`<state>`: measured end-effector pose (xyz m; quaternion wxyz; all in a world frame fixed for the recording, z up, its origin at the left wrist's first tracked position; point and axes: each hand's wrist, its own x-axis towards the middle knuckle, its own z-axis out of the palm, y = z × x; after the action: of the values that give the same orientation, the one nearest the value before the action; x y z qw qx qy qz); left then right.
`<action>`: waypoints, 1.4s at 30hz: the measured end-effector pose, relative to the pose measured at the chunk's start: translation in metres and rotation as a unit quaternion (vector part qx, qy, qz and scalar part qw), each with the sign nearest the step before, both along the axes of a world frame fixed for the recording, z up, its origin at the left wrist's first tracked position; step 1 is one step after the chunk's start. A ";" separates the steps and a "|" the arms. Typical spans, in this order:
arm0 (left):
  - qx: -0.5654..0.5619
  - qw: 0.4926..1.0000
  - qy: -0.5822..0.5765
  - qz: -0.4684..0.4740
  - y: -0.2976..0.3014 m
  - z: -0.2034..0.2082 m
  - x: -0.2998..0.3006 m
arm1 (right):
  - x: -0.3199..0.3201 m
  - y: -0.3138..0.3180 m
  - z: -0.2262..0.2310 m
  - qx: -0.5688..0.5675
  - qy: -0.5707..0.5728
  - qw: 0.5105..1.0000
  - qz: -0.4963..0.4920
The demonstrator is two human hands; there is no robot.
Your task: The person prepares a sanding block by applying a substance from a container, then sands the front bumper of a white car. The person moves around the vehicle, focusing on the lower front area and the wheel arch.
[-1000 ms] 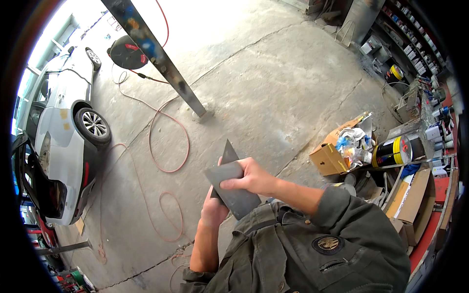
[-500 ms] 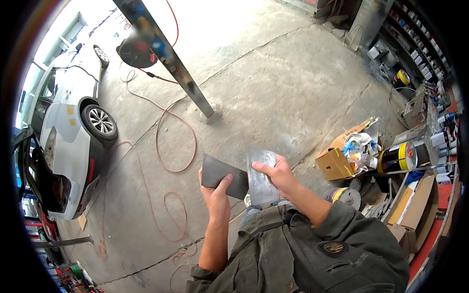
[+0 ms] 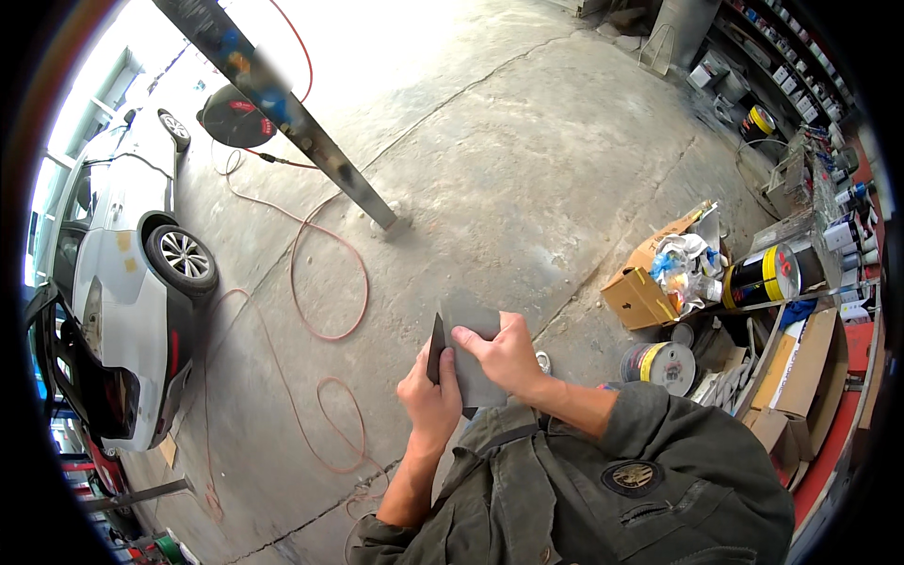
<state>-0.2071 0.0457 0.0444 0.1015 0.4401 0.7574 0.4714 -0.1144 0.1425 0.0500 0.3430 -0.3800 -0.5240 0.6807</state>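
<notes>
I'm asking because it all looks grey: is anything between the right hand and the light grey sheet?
Nothing visible: the right hand has its thumb on the light grey sheet. The left hand holds the dark grey sheet to the left.

- The left hand (image 3: 430, 400) is closed in a grip, its thumb (image 3: 448, 369) pointing up the view and its fingers curled at the left.
- The right hand (image 3: 509, 356) also grips, thumb (image 3: 473, 341) reaching leftward, most of its fingers hidden.
- Both hands meet near each other before the torso, the right slightly higher in view, the thumb tips close together.
- The bare left forearm (image 3: 411, 482) rises steeply from the lower edge.
- The bare right forearm (image 3: 576, 407) slants in from the lower right, its wrist roughly in line.
</notes>
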 end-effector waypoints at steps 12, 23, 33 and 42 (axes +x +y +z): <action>0.034 0.986 -0.129 0.098 0.009 0.021 -0.022 | 0.001 0.028 0.009 -0.138 0.046 0.988 0.055; -0.009 0.984 -0.175 0.032 -0.006 0.010 -0.026 | 0.014 0.048 0.001 -0.414 0.109 0.881 0.201; 0.013 0.958 -0.236 0.162 0.010 0.018 -0.011 | -0.006 0.032 -0.009 0.015 0.072 0.991 -0.112; 0.071 0.964 -0.202 0.159 0.010 0.021 -0.014 | 0.016 -0.021 -0.020 0.250 0.007 0.968 0.009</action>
<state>-0.2215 0.0555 0.0658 0.1441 0.2156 0.7461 0.6133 -0.0985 0.1216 0.0299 0.4248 -0.2724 -0.6785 0.5339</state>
